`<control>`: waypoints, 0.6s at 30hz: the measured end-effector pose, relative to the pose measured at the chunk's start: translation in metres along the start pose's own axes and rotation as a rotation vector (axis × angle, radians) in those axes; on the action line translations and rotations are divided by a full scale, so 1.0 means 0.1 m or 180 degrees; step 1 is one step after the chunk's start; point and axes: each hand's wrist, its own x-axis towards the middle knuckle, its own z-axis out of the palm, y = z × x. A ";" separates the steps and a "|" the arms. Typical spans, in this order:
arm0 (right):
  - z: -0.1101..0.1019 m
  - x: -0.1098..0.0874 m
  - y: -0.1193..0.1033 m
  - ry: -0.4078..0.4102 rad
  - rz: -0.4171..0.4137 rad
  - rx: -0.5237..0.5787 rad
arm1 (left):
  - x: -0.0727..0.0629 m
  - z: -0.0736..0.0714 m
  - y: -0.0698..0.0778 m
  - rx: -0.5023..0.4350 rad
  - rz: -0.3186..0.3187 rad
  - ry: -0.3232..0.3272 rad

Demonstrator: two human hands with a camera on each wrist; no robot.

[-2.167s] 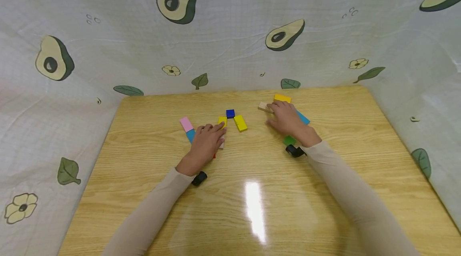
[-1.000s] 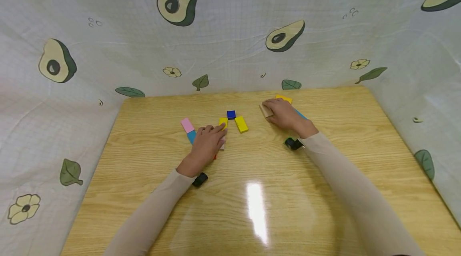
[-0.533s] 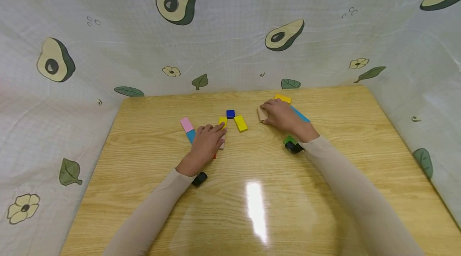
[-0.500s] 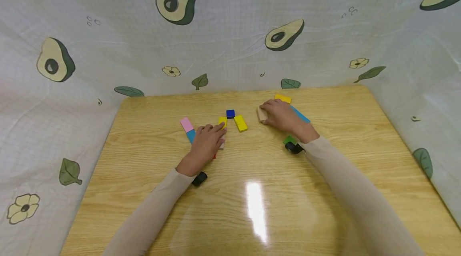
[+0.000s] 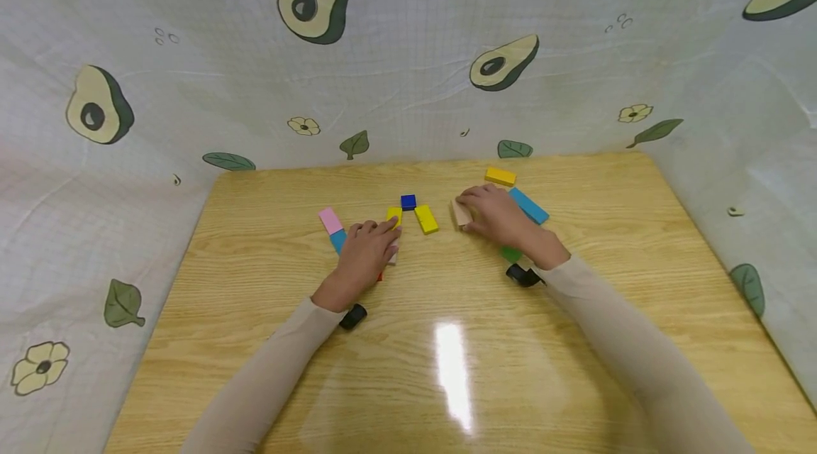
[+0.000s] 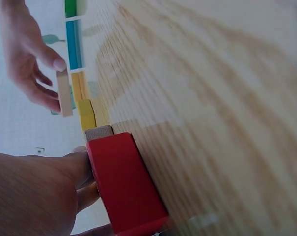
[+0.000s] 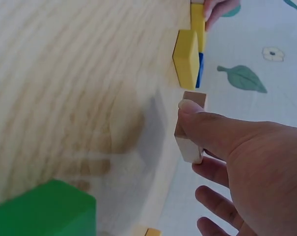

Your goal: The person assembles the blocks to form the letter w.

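In the head view my right hand (image 5: 498,216) pinches a plain wooden block (image 5: 460,214) between thumb and fingers. The right wrist view shows that wooden block (image 7: 190,147) raised off the table, with the thumb across its near face. My left hand (image 5: 362,255) rests at a row of blocks, its index fingertip on a yellow block (image 5: 394,213) and its thumb at a pale block (image 5: 393,252). A red block (image 6: 126,182) stands beside that hand, mostly hidden from above. A dark blue block (image 5: 408,202) and a second yellow block (image 5: 426,219) lie between the hands.
Left of the left hand lie a pink block (image 5: 330,220) and a light blue block (image 5: 338,241). Around the right hand are an orange-yellow block (image 5: 501,176), a long blue block (image 5: 528,206) and a green block (image 5: 510,254). A patterned cloth (image 5: 408,99) hangs behind the wooden table (image 5: 396,369).
My right hand has taken hold of the wooden block, turned it from lying crosswise to nearly lengthwise, and brought it left and nearer. The left hand has stayed in place.
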 end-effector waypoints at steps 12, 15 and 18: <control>0.08 -0.11 -0.12 0.0084 -0.0153 -0.0048 | 0.00 0.00 0.00 -0.0012 -0.0021 -0.0034; 0.09 -0.12 -0.16 0.0070 -0.0148 0.0001 | 0.00 0.00 0.00 -0.0016 -0.0025 -0.0024; 0.09 -0.15 -0.20 0.0062 -0.0132 0.0040 | 0.00 0.00 0.01 -0.0005 -0.0023 -0.0014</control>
